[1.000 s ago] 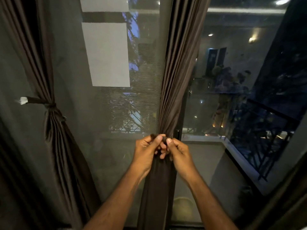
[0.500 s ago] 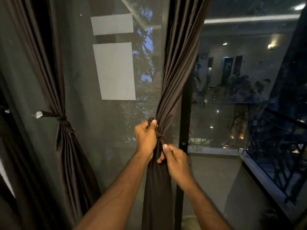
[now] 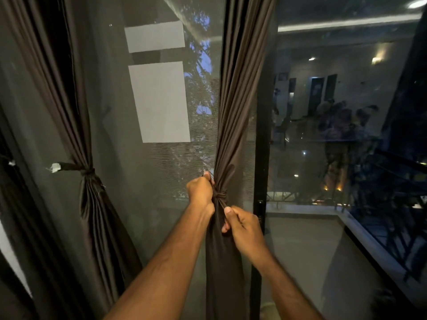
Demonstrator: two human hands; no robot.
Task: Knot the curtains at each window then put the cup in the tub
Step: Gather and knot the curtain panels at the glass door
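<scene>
A dark brown curtain (image 3: 240,93) hangs in the middle of the window, gathered tight by a thin tie band (image 3: 219,195) of the same cloth. My left hand (image 3: 200,191) grips one end of the band at the knot's left side. Just below and to the right, my right hand (image 3: 241,228) pinches the other end against the curtain. At the left a second brown curtain (image 3: 76,116) hangs bunched by its own tie band (image 3: 76,168). No cup or tub is in view.
A mesh screen (image 3: 138,181) covers the window pane behind both curtains. A black door frame post (image 3: 262,135) stands right of the middle curtain. Beyond the glass lie a balcony floor (image 3: 312,250) and a dark railing (image 3: 397,218).
My hands have drawn apart, the left rising and the right dropping, and the band has pulled tight around the curtain. The view has tilted upward.
</scene>
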